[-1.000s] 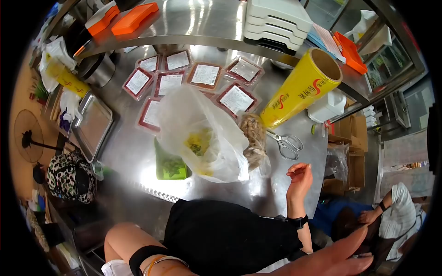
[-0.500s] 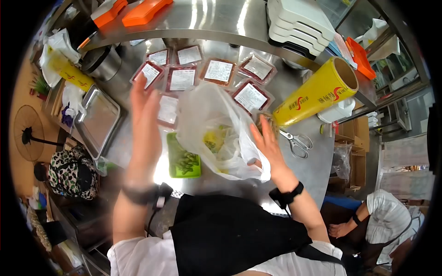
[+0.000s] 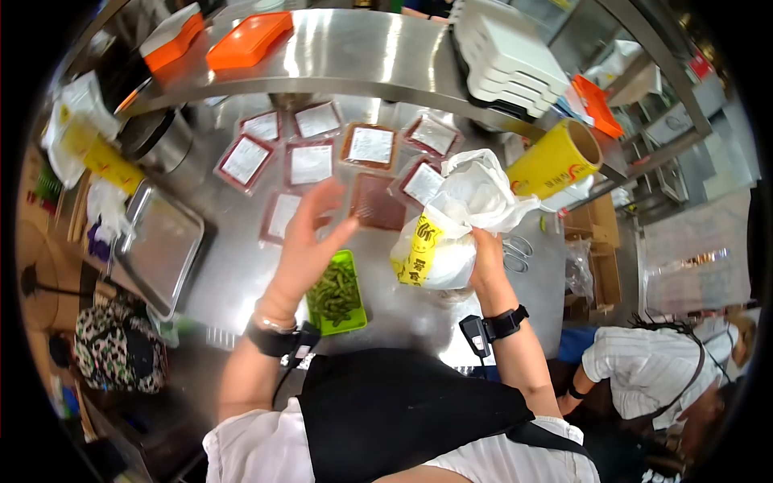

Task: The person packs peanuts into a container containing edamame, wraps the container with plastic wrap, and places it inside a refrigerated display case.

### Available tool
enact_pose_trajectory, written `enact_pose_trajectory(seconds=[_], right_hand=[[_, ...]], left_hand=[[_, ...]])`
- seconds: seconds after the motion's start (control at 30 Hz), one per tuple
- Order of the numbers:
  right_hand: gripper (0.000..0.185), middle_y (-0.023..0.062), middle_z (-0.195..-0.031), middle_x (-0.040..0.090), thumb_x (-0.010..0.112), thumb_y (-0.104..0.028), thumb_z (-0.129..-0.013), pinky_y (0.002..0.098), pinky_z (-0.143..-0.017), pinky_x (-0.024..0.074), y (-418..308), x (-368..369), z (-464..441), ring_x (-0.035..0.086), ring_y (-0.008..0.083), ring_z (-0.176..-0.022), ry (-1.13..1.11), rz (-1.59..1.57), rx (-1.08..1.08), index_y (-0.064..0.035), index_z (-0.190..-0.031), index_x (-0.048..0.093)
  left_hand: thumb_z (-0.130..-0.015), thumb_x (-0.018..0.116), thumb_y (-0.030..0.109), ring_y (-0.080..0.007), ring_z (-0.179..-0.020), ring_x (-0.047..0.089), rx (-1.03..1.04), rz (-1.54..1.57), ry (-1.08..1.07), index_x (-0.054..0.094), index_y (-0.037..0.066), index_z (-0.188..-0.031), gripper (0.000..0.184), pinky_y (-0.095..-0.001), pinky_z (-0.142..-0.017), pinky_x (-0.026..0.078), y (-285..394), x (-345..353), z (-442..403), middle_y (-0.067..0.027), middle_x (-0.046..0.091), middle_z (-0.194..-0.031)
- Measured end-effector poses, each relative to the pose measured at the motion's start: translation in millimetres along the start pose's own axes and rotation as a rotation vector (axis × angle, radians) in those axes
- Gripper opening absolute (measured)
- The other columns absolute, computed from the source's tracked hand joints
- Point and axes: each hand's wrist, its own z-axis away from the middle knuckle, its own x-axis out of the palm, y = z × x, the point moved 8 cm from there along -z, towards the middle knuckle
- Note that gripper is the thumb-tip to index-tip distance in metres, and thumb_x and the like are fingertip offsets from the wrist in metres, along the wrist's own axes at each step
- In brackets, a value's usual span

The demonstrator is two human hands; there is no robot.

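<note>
Here | right hand [image 3: 486,259]: gripping white bag [image 3: 453,237] (yellow-printed) | left hand [image 3: 309,244]: spread

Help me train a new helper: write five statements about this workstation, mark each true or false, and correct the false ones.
1. The right hand grips the white plastic bag. True.
2. The left hand is clenched into a fist. False: it is open, with the thumb apart from the fingers.
3. The scissors lie on the steel table. True.
4. The metal tray is full of sealed packs. False: the packs lie on the table, and none show in that tray.
5. The green tray holds green pods. True.
</note>
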Motion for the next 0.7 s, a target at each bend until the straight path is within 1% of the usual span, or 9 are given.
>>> enact_pose_trajectory(seconds=[0.17,0.23,0.33,0.43,0.47,0.57,0.6,0.63,0.7], right_hand=[[0.062,0.0128,-0.136,0.05,0.065,-0.018,-0.088,0.0368,-0.103,0.0427,11,26,24,0.051,0.0236,-0.122,-0.178,0.186,-0.021,0.0002,-0.141,0.037],[0.072,0.0116,-0.138,0.048,0.07,-0.024,-0.085,0.0357,-0.107,0.0385,19,39,47,0.047,0.0216,-0.126,-0.155,0.57,-0.158,-0.0006,-0.144,0.034],[0.093,0.0168,-0.149,0.033,0.081,-0.03,-0.075,0.0393,-0.111,0.033,9,57,78,0.037,0.0272,-0.137,-0.31,0.278,-0.208,-0.0013,-0.147,0.03],[0.092,0.0231,-0.151,0.026,0.083,-0.024,-0.07,0.0418,-0.111,0.0333,-29,78,112,0.036,0.0346,-0.137,-0.252,1.081,-0.653,-0.0053,-0.146,0.034],[0.082,0.024,-0.142,0.039,0.082,-0.018,-0.068,0.0415,-0.104,0.0411,-26,86,117,0.045,0.038,-0.128,-0.309,1.333,-0.698,-0.0104,-0.141,0.044],[0.068,0.0197,-0.129,0.053,0.078,-0.013,-0.069,0.0406,-0.095,0.0471,-4,22,101,0.053,0.0375,-0.118,-0.234,1.36,-0.569,-0.0121,-0.132,0.053],[0.062,0.0189,-0.123,0.056,0.077,-0.011,-0.07,0.04,-0.092,0.0486,-14,-4,96,0.055,0.0374,-0.113,-0.143,1.358,-0.566,-0.011,-0.128,0.054],[0.057,0.018,-0.118,0.058,0.075,-0.009,-0.071,0.0395,-0.089,0.05,-25,-33,95,0.058,0.0373,-0.108,-0.057,1.35,-0.555,-0.0099,-0.125,0.056],[0.042,0.0131,-0.105,0.061,0.069,0.005,-0.073,0.036,-0.084,0.0513,-71,-87,93,0.063,0.0294,-0.095,0.288,1.173,-0.823,-0.003,-0.113,0.059]], left_hand=[[-0.064,0.087,0.027,-0.0396,-0.141,0.029,0.324,-0.385,-0.251,0.024,0.003,-0.149,0.108,-0.0436,-0.114,0.029,19,65,15,-0.0245,0.028,-0.151],[-0.064,0.085,0.017,-0.0415,-0.137,0.034,0.272,-0.284,-0.331,0.027,0.002,-0.147,0.102,-0.0414,-0.112,0.032,-16,94,23,-0.0253,0.034,-0.147],[-0.073,0.072,0.008,-0.0373,-0.109,0.06,0.053,-0.223,-0.317,0.056,0.001,-0.121,0.051,-0.041,-0.092,0.048,-61,91,24,-0.0229,0.062,-0.115],[-0.077,0.071,0.013,-0.0348,-0.098,0.065,-0.107,-0.179,-0.49,0.063,-0.001,-0.11,0.037,-0.0377,-0.086,0.051,-72,106,20,-0.0195,0.068,-0.098],[-0.078,0.071,0.015,-0.0337,-0.095,0.066,-0.103,-0.219,-0.572,0.064,-0.001,-0.108,0.035,-0.0365,-0.084,0.051,-71,116,21,-0.0185,0.068,-0.095],[-0.082,0.072,0.023,-0.0286,-0.103,0.064,-0.166,-0.042,-0.826,0.061,0.0,-0.118,0.043,-0.0351,-0.088,0.049,-73,143,30,-0.0178,0.066,-0.106],[-0.085,0.072,0.024,-0.0221,-0.112,0.057,0.05,0.012,-0.688,0.057,0.002,-0.125,0.049,-0.0339,-0.094,0.046,-57,133,27,-0.0158,0.06,-0.121],[-0.085,0.072,0.018,-0.0199,-0.12,0.05,-0.24,0.268,-0.598,0.054,0.004,-0.13,0.05,-0.0343,-0.099,0.043,-48,119,26,-0.0122,0.053,-0.13],[-0.086,0.07,0.012,-0.0189,-0.115,0.054,-0.205,0.163,-0.393,0.054,0.006,-0.13,0.047,-0.0344,-0.096,0.046,-66,72,17,-0.0091,0.057,-0.126]])
